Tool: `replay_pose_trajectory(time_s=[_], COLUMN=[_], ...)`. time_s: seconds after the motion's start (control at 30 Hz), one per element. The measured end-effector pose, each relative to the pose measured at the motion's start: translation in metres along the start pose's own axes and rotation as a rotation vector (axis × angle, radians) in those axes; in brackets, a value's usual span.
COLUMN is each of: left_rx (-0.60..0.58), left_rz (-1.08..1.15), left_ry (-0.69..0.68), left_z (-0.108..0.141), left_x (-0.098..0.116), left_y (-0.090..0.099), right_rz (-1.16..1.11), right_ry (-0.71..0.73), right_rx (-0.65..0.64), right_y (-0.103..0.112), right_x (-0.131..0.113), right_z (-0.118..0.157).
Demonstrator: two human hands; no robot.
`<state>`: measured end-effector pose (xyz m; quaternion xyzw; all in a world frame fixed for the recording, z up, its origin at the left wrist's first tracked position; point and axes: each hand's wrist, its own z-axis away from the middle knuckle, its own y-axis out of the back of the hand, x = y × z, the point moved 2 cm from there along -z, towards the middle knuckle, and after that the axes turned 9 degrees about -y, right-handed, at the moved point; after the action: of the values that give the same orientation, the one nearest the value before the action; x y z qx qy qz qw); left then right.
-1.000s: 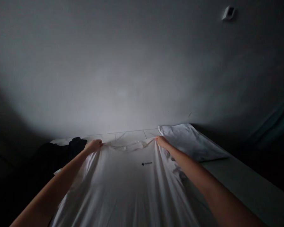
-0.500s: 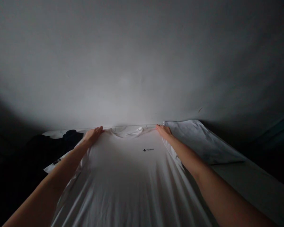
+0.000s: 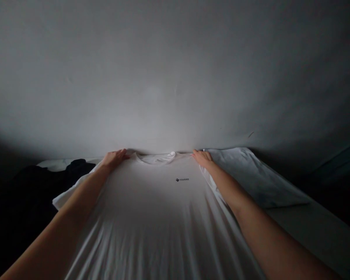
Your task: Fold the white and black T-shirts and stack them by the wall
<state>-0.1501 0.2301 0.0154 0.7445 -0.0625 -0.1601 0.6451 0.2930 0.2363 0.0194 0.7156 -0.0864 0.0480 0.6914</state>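
Note:
A white T-shirt (image 3: pixel 154 194) with a small dark logo on the chest is spread out in front of me, its neckline at the far end near the wall. My left hand (image 3: pixel 115 157) is closed on the shirt's left shoulder, fingertips partly hidden. On the opposite shoulder my right hand (image 3: pixel 203 157) is closed as well, its fingers pinching the cloth. Between both hands the top edge is stretched fairly straight. Long creases run down the lower body of the shirt, which leaves the bottom of the view.
Folded white cloth (image 3: pixel 239 171) lies on the flat surface (image 3: pixel 315 229) to the right. Dark clothing (image 3: pixel 46 182) is heaped at the left, with a piece of white cloth (image 3: pixel 54 165) behind it. A grey wall (image 3: pixel 163 77) rises directly behind.
Both hands have shifted slightly toward the wall, taking the shirt's shoulders with them. The left sleeve now lies more spread out beside my left forearm.

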Motion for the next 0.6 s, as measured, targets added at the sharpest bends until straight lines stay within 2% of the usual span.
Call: replay_pose_trajectory(time_s=[0.13, 0.23, 0.33, 0.47, 0.6], left_rx=[-0.021, 0.008, 0.035, 0.061, 0.059], left_rz=[-0.029, -0.059, -0.09, -0.025, 0.149], left_ry=[-0.039, -0.058, -0.023, 0.045, 0.018], left_z=[0.006, 0.013, 0.022, 0.045, 0.08], left_x=[-0.002, 0.002, 0.014, 0.051, 0.113], left_y=[0.003, 0.013, 0.026, 0.033, 0.02], right_rz=[0.014, 0.018, 0.005, -0.134, -0.28], right_ry=[-0.001, -0.012, -0.036, -0.072, -0.012], right_rx=[0.014, 0.066, 0.093, 0.049, 0.0], right_y=[0.01, 0.022, 0.033, 0.04, 0.037], right_x=[-0.01, -0.032, -0.057, -0.081, -0.109], right_z=[0.002, 0.01, 0.026, 0.06, 0.106])
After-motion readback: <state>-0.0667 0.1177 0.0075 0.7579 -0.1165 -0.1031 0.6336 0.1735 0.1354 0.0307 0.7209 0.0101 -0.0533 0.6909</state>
